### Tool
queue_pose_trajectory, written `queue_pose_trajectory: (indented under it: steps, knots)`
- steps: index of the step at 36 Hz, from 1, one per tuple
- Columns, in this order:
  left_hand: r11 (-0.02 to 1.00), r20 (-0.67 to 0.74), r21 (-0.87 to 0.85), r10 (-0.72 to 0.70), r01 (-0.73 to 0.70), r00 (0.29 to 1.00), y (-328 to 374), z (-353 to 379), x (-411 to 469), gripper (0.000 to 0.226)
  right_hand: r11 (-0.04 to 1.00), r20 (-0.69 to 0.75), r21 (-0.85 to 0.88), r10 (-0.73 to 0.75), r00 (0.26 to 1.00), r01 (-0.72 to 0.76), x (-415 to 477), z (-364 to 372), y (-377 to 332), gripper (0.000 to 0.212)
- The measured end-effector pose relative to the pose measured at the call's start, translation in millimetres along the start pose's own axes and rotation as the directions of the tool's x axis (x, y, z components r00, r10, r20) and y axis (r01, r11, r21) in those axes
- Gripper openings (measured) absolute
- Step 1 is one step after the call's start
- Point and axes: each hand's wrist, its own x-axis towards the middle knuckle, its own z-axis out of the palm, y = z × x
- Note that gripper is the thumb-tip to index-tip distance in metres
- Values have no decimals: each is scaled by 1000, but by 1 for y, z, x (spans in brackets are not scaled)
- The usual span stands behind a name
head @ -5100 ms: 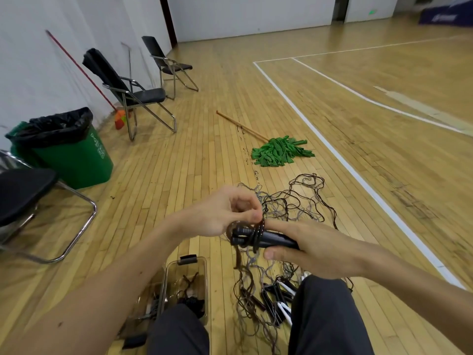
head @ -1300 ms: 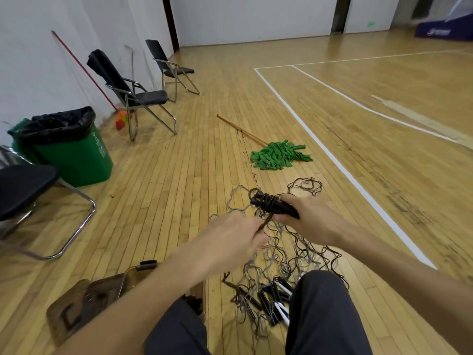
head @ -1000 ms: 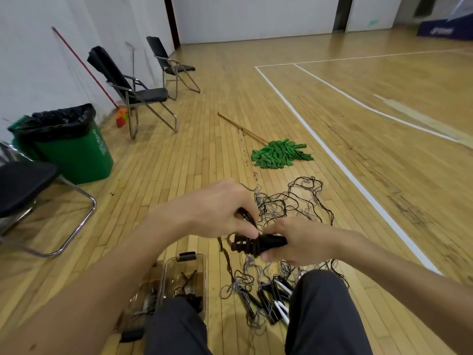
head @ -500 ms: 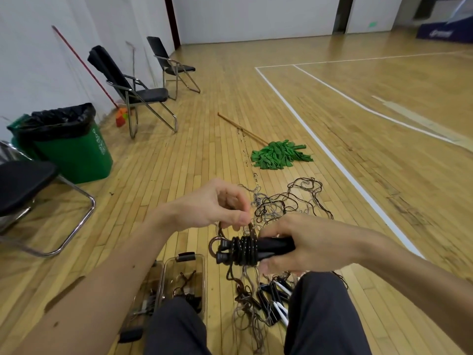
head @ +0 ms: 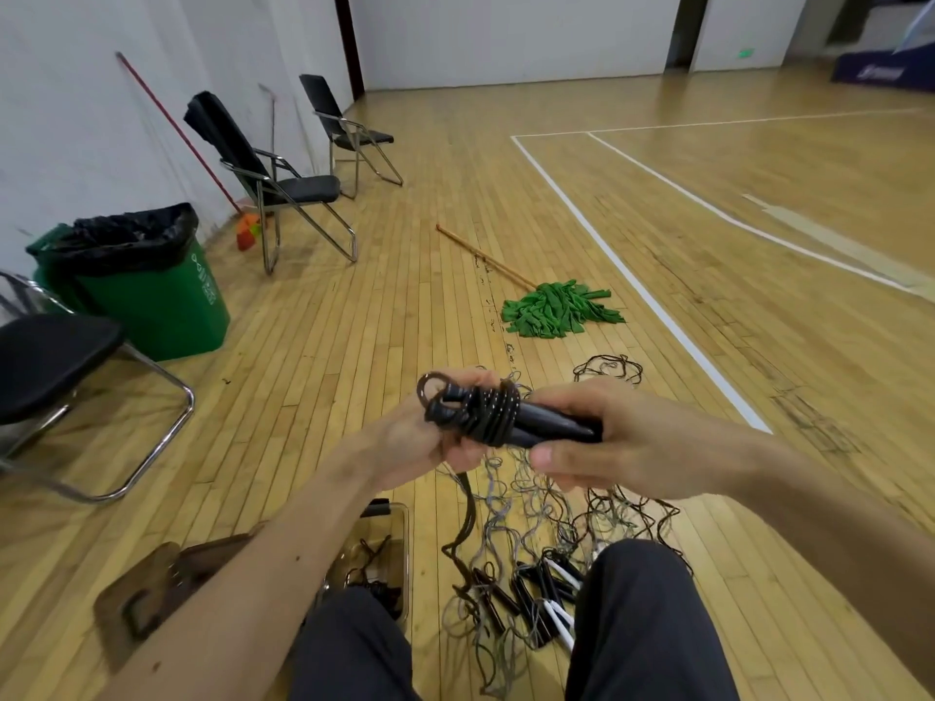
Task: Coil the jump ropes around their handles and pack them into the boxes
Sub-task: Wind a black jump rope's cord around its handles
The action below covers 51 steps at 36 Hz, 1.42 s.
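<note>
My right hand [head: 622,447] grips a pair of black jump rope handles [head: 551,426] held level in front of me. Dark rope [head: 480,409] is coiled in several turns around their left end. My left hand [head: 420,437] is under that end, its fingers curled round the rope, whose loose tail [head: 468,518] hangs to the floor. Between my knees lie more black and white handles [head: 531,594] in a tangle of grey and brown ropes [head: 556,498]. A clear plastic box [head: 389,543] with a coiled rope inside stands by my left knee, a brown lid [head: 152,589] beside it.
A green mop [head: 556,311] with a wooden stick lies on the wooden floor ahead. A green bin [head: 146,290] with a black liner stands at left. Folding chairs [head: 283,189] line the left wall, one chair [head: 50,366] close by. A white court line [head: 632,285] runs at right.
The handles have risen and moved a little away from me. My left hand has come from above the coil round to below its left end, laying on more rope.
</note>
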Motion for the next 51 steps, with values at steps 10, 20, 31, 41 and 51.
queue_pose_trajectory:
  steps: [10,20,31,41,51]
  knots:
    - [982,-189,-176,-107,73,976,-17,16,6,42,997,-317,-63,31,948,-54,5,-7,4,10]
    - [954,-370,191,-150,232,917,-24,28,5,48,969,-560,-138,93,823,-204,10,-34,31,4]
    - [-54,-180,983,-168,173,969,46,46,11,42,787,-180,-382,450,875,-484,39,10,79,19]
    - [383,48,924,-100,-6,994,72,-2,21,32,868,195,-421,372,907,-265,27,14,18,27]
    - [805,50,591,22,-47,999,55,-27,15,60,961,176,-246,173,969,-127,21,12,-8,26]
